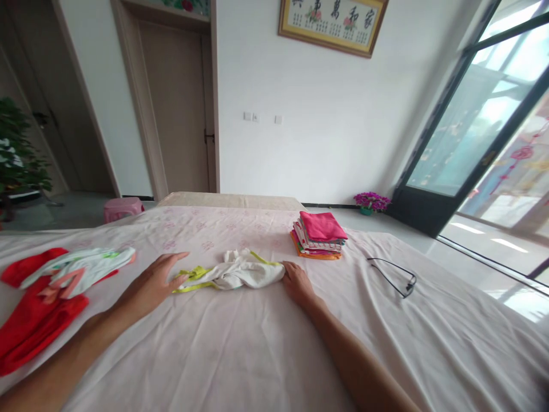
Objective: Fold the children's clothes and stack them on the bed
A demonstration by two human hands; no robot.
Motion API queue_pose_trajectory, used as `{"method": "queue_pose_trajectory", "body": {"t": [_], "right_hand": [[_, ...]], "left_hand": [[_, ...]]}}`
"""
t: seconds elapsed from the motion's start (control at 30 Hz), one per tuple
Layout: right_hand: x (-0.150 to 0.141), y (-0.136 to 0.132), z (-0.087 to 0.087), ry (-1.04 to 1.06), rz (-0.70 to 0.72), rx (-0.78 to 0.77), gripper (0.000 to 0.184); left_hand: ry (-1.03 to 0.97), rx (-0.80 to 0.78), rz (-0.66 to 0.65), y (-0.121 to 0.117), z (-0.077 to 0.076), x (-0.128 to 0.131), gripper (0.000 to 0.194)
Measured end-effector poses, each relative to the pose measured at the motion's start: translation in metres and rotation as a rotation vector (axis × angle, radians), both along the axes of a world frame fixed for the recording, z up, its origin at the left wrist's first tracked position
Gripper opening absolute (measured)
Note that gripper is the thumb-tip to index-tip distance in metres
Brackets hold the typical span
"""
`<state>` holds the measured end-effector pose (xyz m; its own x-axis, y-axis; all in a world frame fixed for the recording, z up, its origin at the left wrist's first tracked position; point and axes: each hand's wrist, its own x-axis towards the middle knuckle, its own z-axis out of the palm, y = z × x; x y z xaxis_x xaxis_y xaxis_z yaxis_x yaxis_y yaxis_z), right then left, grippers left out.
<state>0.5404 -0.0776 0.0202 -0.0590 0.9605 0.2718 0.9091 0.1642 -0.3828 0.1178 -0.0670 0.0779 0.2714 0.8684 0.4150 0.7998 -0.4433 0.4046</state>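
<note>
A crumpled white garment [246, 273] with yellow-green trim and straps lies on the bed-like surface in front of me, between my hands. My left hand [162, 274] is at its strap end, fingers spread and thumb beside the yellow straps. At the opposite end, my right hand [297, 281] has its fingers together on the garment's edge; the fingertips are partly hidden. Just beyond that hand stands a stack of folded cloths [321, 236], bright pink on top and orange at the bottom.
Red clothing [40, 326] and a white-and-green garment [92, 269] lie loosely at the left. Black-framed glasses [405, 284] rest at the right on the pale pink sheet [240, 355]. Beyond the sheet are a pink stool [123, 207] and a pot of purple flowers [371, 201].
</note>
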Motion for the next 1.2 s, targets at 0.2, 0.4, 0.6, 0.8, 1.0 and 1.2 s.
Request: {"method": "queue_pose_trajectory", "body": {"t": [0.2,0.4,0.6,0.8,1.0,1.2], "right_hand": [[0.003,-0.002,-0.002,0.037,0.033,0.042,0.044],[0.004,-0.005,-0.002,0.027,0.05,0.038,0.043],[0.007,-0.006,-0.004,0.025,0.066,0.045,0.043],[0.005,-0.008,0.002,-0.009,0.055,0.015,0.044],[0.003,-0.008,0.003,-0.023,0.054,-0.004,0.045],[0.0,-0.008,0.003,-0.052,0.043,-0.001,0.044]], "left_hand": [[0.283,-0.105,0.3,-0.01,-0.075,-0.041,0.057],[0.392,-0.128,0.501,-0.016,-0.117,-0.055,0.06],[0.397,-0.097,0.486,-0.013,-0.119,-0.056,0.059],[0.363,-0.063,0.466,-0.014,-0.108,-0.055,0.056],[0.324,-0.099,0.543,-0.022,-0.093,-0.045,0.053],[0.275,-0.139,0.57,-0.027,-0.083,-0.038,0.053]]}}
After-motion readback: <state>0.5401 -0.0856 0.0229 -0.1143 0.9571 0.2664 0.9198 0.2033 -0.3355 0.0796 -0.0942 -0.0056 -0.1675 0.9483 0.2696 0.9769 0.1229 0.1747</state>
